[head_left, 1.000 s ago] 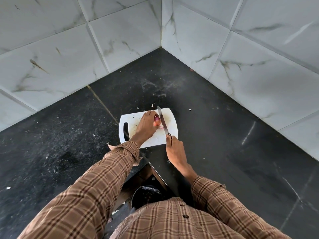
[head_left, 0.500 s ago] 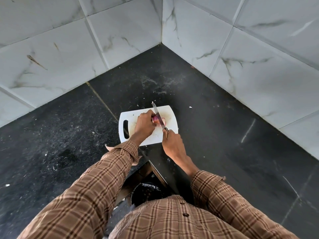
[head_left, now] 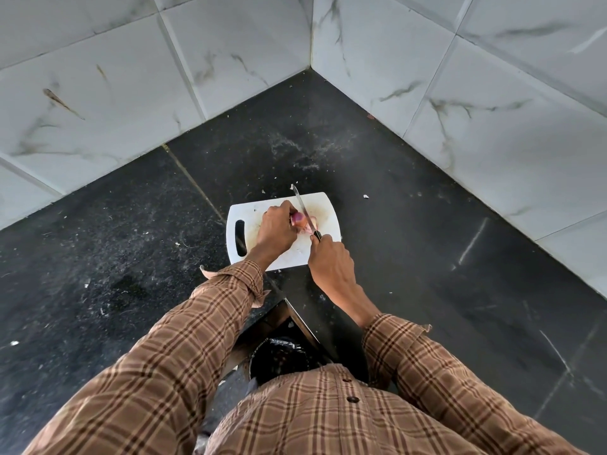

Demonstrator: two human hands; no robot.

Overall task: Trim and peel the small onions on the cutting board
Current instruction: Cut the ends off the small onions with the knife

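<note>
One small onion [head_left: 298, 219] half hidden in left hand [head_left: 274, 228] grip, right hand [head_left: 330, 264] clamped on knife [head_left: 303, 210], handle concealed, cutting board [head_left: 289, 254]

Legible text, labels, brands, numbers, signs: none. The white cutting board [head_left: 323, 208] carries no readable marking on its bare surface; the marble-pattern wall tiles [head_left: 230, 54] behind the board and the dark countertop [head_left: 410, 257] around it show none either.

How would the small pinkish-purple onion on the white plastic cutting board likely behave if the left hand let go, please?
The small pinkish-purple onion looks rounded, so it would probably roll. The left hand pins it beside the steel knife, suggesting it needs steadying. Loosened skin may make it slippery.
</note>
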